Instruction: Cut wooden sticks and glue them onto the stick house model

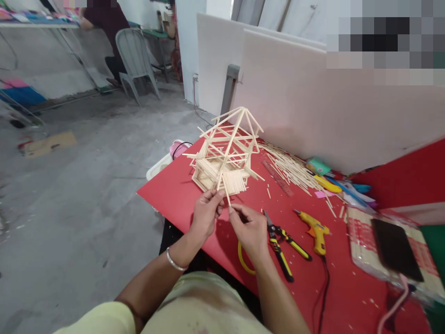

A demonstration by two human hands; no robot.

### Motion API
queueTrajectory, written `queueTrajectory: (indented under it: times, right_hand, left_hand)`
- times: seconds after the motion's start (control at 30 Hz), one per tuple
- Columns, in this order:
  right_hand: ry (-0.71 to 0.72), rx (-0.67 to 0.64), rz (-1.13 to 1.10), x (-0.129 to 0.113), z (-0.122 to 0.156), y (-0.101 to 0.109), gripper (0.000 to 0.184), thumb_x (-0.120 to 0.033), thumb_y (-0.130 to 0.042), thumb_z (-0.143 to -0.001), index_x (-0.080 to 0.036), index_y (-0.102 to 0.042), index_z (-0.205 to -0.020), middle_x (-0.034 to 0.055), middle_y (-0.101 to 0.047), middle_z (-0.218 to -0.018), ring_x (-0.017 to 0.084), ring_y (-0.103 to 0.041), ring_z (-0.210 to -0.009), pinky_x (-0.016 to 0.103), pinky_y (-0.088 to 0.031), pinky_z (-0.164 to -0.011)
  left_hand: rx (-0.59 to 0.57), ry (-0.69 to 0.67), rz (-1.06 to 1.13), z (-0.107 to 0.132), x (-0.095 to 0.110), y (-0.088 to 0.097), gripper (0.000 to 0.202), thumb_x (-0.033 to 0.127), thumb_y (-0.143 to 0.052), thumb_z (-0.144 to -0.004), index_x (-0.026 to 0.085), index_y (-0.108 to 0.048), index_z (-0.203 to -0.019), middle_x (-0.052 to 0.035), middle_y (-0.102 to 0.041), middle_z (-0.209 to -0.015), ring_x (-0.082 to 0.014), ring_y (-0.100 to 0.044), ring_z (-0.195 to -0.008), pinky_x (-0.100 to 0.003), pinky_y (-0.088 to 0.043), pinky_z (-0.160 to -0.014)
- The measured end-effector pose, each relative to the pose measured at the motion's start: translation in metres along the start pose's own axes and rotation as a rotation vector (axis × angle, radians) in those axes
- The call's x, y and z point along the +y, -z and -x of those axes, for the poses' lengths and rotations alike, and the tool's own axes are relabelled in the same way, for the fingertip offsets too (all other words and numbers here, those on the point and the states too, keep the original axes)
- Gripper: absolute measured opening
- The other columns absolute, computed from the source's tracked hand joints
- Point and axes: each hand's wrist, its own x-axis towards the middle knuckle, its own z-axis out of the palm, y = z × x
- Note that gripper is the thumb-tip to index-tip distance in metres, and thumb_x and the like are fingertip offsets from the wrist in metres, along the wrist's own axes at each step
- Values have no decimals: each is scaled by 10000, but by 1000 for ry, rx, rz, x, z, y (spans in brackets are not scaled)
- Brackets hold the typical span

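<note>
A pale wooden stick model (231,144) with a peaked roof frame stands on the red tabletop (243,292), just beyond my hands. My left hand (207,211) is closed, its thumb and fingers pinching a thin wooden stick (219,182) at the model's near side. Beside it, my right hand (250,229) pinches the lower end of another slanting wooden stick (227,195). The upper ends of both sticks overlap the model in view; whether they touch it I cannot tell. Black-and-yellow cutters (278,243) lie open right of my right hand.
A yellow glue gun (314,229) with a black cord lies to the right. Loose sticks (288,167) and a reddish ruler (277,177) lie behind. A phone (396,248) rests on a wrapped package (359,246). White boards (278,97) stand behind; a person (107,28) sits far left.
</note>
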Motion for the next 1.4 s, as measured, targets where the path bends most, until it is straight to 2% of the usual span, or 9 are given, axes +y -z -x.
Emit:
queueTrajectory:
  times: [0.5, 1.03, 1.2, 1.4]
  right_hand:
    - [48, -13, -94, 7, -6, -1, 200, -289, -578, -864, -189, -744, -915, 0, -726, -768, 117, -614, -628, 215, -488, -631]
    - [76, -32, -121, 12, -7, -1, 199, -282, -565, -891, -192, -738, -933, 10, -739, -807, 125, -644, -680, 220, -496, -680]
    - [109, -94, -90, 14, -2, 4, 208, -286, -536, -928, -207, -712, -1006, 14, -734, -878, 132, -651, -743, 225, -482, -708]
    - [87, -164, -72, 30, 13, 6, 234, -298, -469, -973, -205, -682, -1006, 22, -704, -881, 137, -625, -763, 235, -466, -735]
  left_hand:
    - [-36, -44, -42, -8, -3, -2, 282, 365, -771, -742, 134, -611, -760, 39, -556, -574, -30, -443, -418, -157, -290, -402]
    - [-22, -44, -56, -5, 3, -7, 306, 373, -796, -706, 133, -608, -737, 35, -554, -563, -30, -438, -411, -150, -283, -391]
    - [-33, -42, -76, -3, 0, -1, 279, 360, -790, -720, 135, -626, -748, 39, -553, -569, -28, -441, -415, -147, -299, -397]
    - [-81, -69, -190, 8, -8, 7, 243, 353, -782, -739, 137, -677, -777, 36, -545, -537, -38, -435, -423, -155, -333, -414]
